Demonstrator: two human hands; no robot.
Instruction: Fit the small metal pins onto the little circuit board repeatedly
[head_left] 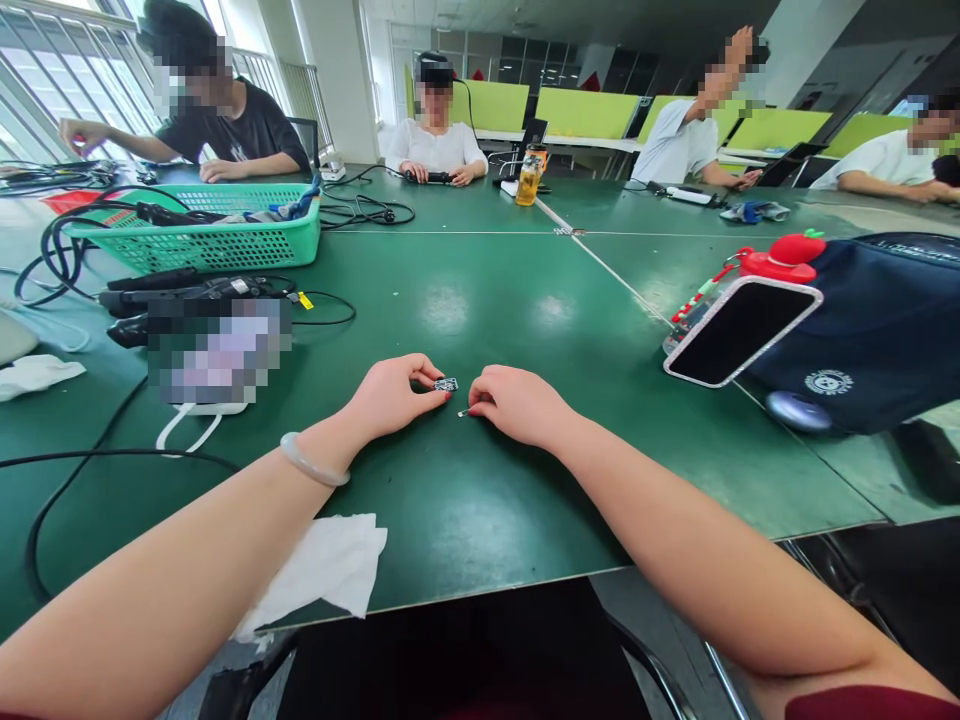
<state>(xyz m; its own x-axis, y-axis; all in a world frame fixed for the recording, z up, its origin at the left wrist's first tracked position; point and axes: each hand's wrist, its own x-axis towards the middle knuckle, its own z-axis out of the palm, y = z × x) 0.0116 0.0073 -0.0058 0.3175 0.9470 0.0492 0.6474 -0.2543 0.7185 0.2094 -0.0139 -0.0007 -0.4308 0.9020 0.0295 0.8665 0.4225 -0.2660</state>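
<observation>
My left hand (394,395) rests on the green table (480,300), its thumb and forefinger pinched on a tiny dark circuit board (446,384). A pale bangle circles that wrist. My right hand (517,403) lies just to the right, fingers curled, pinching a small thin metal piece (463,412) whose tip pokes out toward the board. The two hands are almost touching, near the table's front middle.
A phone (739,330) leans on a dark blue bag (877,330) at right, beside a red-capped bottle (780,262). A green basket (202,230) with cables, black tools and cords lie at left. A white tissue (330,570) sits by the front edge. Several people sit across the table.
</observation>
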